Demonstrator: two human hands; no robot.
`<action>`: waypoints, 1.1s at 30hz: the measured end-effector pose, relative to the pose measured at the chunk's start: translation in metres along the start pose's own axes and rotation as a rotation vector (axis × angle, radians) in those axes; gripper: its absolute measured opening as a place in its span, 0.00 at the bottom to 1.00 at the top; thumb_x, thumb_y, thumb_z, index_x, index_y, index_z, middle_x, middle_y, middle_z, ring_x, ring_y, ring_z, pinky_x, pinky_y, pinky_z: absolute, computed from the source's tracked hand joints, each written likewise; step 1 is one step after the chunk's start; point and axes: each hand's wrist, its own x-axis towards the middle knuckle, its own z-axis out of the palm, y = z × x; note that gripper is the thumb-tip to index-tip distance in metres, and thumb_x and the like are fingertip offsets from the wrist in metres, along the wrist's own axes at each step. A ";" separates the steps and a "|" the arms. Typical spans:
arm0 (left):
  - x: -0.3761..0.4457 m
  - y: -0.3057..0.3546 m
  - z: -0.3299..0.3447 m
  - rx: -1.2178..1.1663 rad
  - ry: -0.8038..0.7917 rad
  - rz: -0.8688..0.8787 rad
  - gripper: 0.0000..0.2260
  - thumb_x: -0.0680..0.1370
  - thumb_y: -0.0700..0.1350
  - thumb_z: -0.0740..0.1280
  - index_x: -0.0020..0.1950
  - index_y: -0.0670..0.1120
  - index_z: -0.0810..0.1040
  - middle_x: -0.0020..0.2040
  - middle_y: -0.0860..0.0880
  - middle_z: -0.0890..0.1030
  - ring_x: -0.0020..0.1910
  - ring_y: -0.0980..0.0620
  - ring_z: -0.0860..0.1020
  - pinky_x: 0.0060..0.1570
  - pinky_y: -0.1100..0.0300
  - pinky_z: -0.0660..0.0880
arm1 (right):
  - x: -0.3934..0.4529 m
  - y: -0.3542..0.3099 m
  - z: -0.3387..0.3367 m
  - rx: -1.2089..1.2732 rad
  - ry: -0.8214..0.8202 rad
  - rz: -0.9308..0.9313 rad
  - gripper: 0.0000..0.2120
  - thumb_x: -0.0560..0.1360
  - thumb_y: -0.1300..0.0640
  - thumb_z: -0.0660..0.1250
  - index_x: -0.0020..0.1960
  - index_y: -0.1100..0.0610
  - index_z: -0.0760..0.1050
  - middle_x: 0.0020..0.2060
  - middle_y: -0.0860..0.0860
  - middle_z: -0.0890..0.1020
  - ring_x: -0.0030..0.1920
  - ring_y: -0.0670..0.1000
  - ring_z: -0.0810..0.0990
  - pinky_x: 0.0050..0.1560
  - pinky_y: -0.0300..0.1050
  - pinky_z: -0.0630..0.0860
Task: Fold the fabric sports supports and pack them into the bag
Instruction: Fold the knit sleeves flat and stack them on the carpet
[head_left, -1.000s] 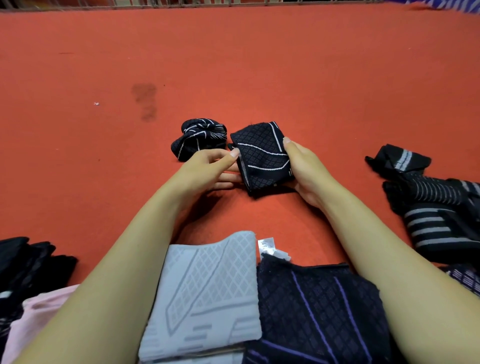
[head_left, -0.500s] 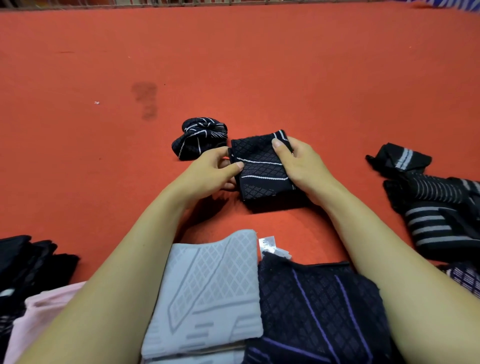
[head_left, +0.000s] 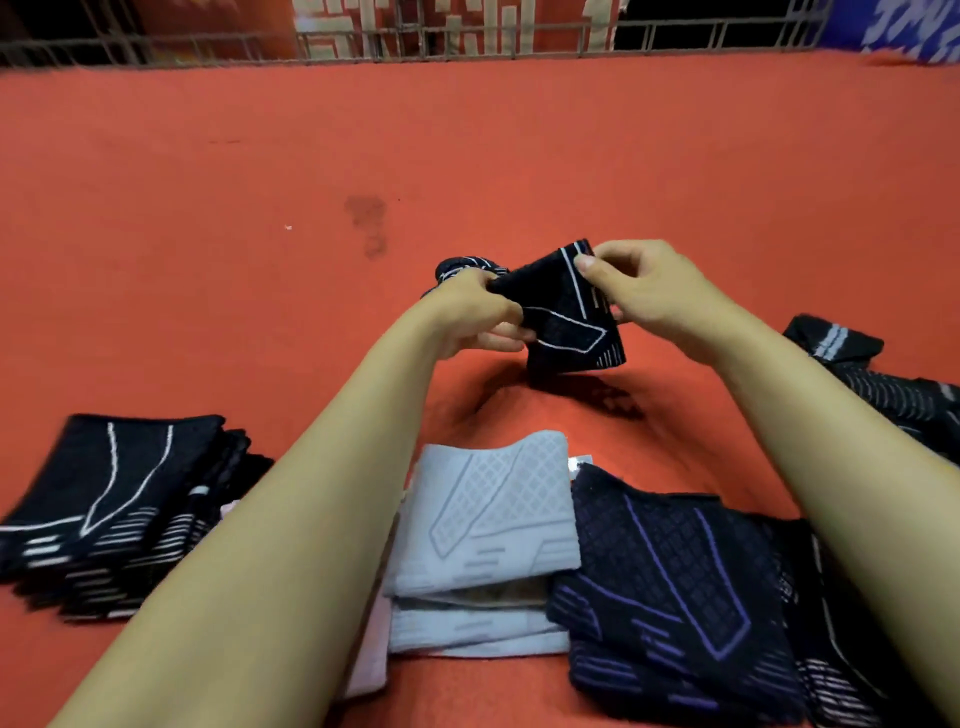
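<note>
**Both hands hold a black support above the red surface**

The left hand (head_left: 467, 312) pinches the left edge of a folded black support with white lines (head_left: 566, 322); the right hand (head_left: 644, 291) has its grip clenched on the upper right corner. The piece hangs clear of the red surface (head_left: 208, 208), its shadow beneath. A rolled black support (head_left: 457, 267) lies just behind the left hand. Nearer the person sit a black stack (head_left: 114, 499), a white stack (head_left: 493, 519) and a purple-lined one (head_left: 665, 582).

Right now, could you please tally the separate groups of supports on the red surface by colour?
Black with white lines: 4 (held support, rolled one, left stack, right heap)
Light grey: 1 (stack)
Black with purple lines: 1 (pile)
Total: 6
</note>
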 end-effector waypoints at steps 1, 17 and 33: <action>-0.004 0.008 -0.003 0.003 -0.001 0.008 0.16 0.81 0.30 0.63 0.69 0.35 0.75 0.61 0.35 0.84 0.54 0.44 0.87 0.46 0.56 0.85 | -0.001 -0.009 -0.003 -0.035 0.025 -0.038 0.16 0.83 0.48 0.63 0.50 0.60 0.81 0.37 0.50 0.78 0.39 0.47 0.75 0.49 0.61 0.80; -0.173 0.017 -0.112 0.020 -0.224 0.012 0.22 0.82 0.56 0.61 0.67 0.42 0.78 0.58 0.41 0.85 0.48 0.45 0.87 0.57 0.50 0.84 | -0.044 -0.119 0.061 -0.025 -0.019 -0.226 0.11 0.85 0.52 0.62 0.55 0.53 0.84 0.44 0.44 0.86 0.43 0.42 0.79 0.49 0.47 0.75; -0.238 -0.018 -0.180 0.239 0.118 0.219 0.09 0.87 0.39 0.61 0.60 0.38 0.78 0.52 0.40 0.84 0.47 0.45 0.85 0.57 0.51 0.83 | -0.044 -0.155 0.139 0.080 -0.262 -0.222 0.07 0.78 0.49 0.73 0.51 0.51 0.84 0.40 0.44 0.85 0.40 0.44 0.79 0.46 0.45 0.75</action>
